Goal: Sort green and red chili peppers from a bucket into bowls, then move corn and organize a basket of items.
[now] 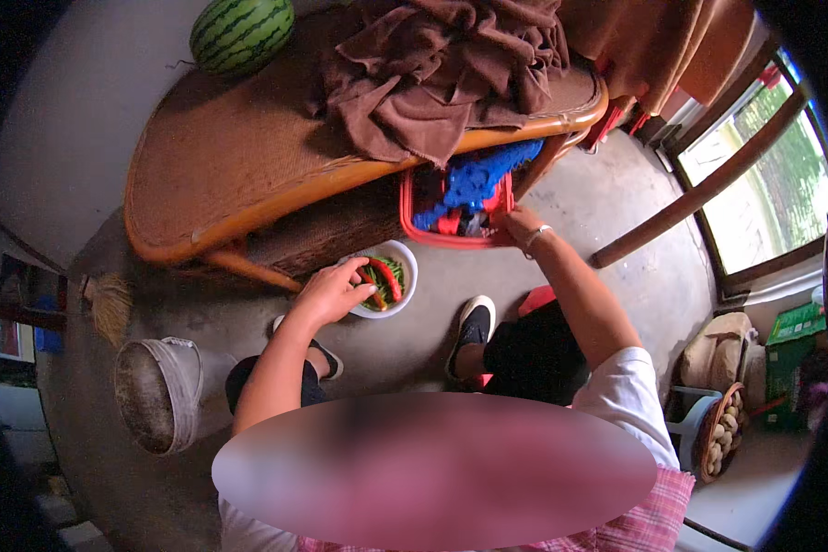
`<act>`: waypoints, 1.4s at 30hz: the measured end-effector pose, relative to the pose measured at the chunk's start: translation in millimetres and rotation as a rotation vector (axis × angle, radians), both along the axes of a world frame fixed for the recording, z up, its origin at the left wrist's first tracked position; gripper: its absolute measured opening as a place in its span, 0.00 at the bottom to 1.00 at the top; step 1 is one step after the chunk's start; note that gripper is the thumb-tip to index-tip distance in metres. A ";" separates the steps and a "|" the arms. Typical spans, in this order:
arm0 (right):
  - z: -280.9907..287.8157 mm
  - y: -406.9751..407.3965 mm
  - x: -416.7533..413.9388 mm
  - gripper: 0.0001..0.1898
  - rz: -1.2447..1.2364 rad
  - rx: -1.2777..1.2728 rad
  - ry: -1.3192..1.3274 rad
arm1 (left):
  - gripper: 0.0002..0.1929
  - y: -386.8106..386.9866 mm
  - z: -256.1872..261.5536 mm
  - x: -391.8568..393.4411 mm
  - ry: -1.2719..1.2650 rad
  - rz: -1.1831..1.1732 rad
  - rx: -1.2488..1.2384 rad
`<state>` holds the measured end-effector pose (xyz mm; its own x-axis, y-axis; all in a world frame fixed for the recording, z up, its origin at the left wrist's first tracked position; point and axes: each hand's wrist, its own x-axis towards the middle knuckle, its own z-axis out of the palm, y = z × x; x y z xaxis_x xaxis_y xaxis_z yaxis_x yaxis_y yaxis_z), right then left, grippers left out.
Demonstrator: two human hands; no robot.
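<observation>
My left hand reaches over the near left side of a white bowl on the floor. Its thumb and fingers are spread, with the fingertips over the peppers; whether they touch is unclear. Inside the bowl lie a large red chili pepper and another red-orange one, on thin green pods or chilies. My right hand grips the right front corner of a red plastic basket. That basket holds a blue mesh-like item and small objects that are hard to make out. Its back part is under the bench.
A rattan bench bears a watermelon and a crumpled brown blanket. A plastic bucket and a straw broom are at left. At right are a wooden pole, a potato-filled basket and a green box.
</observation>
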<state>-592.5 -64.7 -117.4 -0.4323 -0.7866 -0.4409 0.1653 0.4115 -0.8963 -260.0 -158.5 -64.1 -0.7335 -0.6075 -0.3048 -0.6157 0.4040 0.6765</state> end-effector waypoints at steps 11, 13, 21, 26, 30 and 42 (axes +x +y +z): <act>-42.2 82.1 58.9 0.11 0.166 -0.018 -0.391 | 0.34 -5.8 -33.1 -10.1 0.175 0.253 0.120; -27.5 84.9 76.2 0.12 0.208 0.052 -0.276 | 0.33 -5.0 -30.8 -7.6 0.166 0.279 0.179; -16.5 86.2 101.5 0.14 0.401 -0.072 -0.219 | 0.17 12.7 2.3 12.1 0.124 0.307 0.485; 1.7 75.6 106.8 0.15 0.515 -0.031 -0.251 | 0.18 14.2 -8.5 25.6 0.249 0.374 0.467; 2.8 60.4 95.2 0.22 0.593 -0.076 -0.174 | 0.17 13.5 -8.3 33.4 0.262 0.401 0.485; 31.5 44.5 75.2 0.19 0.284 -0.067 0.007 | 0.09 13.7 -18.5 46.4 0.318 0.489 0.466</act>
<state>-517.3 -20.1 -86.0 -0.1933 -0.9040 -0.3814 0.0451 0.3801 -0.9238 -213.6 -144.8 -82.6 -0.5083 -0.7468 -0.4289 -0.3972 -0.2385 0.8862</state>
